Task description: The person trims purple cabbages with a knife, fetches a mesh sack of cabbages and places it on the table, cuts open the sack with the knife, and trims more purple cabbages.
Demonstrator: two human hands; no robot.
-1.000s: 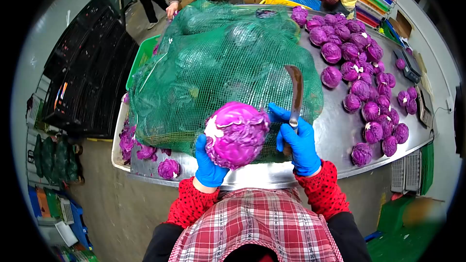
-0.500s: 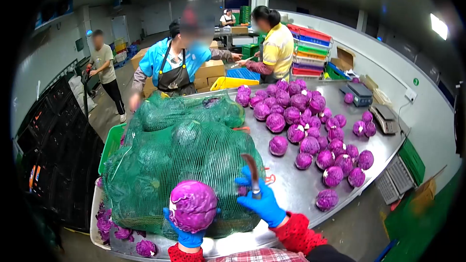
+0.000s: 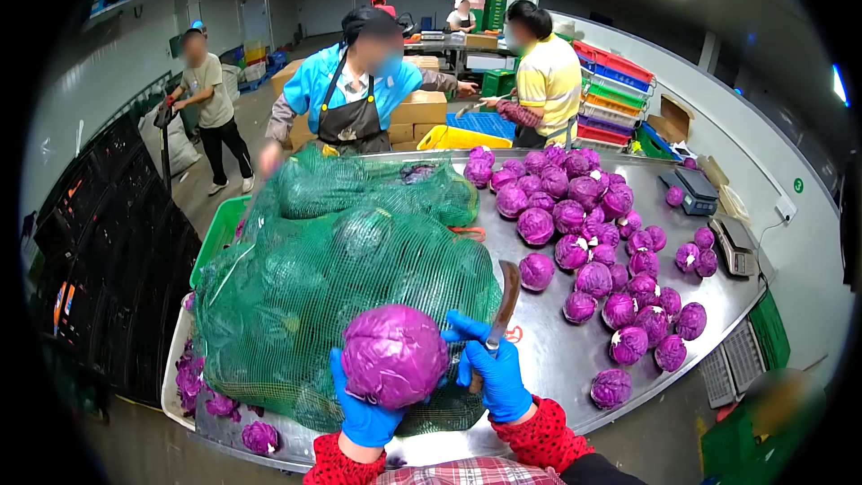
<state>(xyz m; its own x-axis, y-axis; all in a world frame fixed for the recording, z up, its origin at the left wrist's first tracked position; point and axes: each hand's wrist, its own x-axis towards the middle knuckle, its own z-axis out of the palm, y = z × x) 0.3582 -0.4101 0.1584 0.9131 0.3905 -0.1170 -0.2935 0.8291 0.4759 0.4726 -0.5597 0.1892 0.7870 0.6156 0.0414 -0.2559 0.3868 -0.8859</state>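
Observation:
A purple cabbage [image 3: 396, 356] rests in my left hand [image 3: 366, 418], whose blue-gloved fingers and palm support it from below and the left. My right hand [image 3: 499, 383], also in a blue glove, is wrapped round the handle of a curved knife [image 3: 507, 301]. The blade points up, away from the cabbage. My right fingertips reach close to the cabbage's right side; whether they touch it I cannot tell. Behind both hands lies a large green mesh sack [image 3: 305, 305] filled with round heads. Many trimmed purple cabbages [image 3: 593, 280] are spread over the steel table [image 3: 548, 350] to the right.
Two scales [image 3: 690, 191] stand at the table's far right. Cabbage leaves [image 3: 190, 375] fill a pale bin at the left. Across the table a person in a blue top [image 3: 355, 108] faces another in a yellow shirt [image 3: 546, 81]. Stacked black crates [image 3: 117, 278] stand left.
The cabbage in my left hand has been turned and moved right, showing a smoother side. My right hand with the knife has come nearer to it. The view has shifted slightly.

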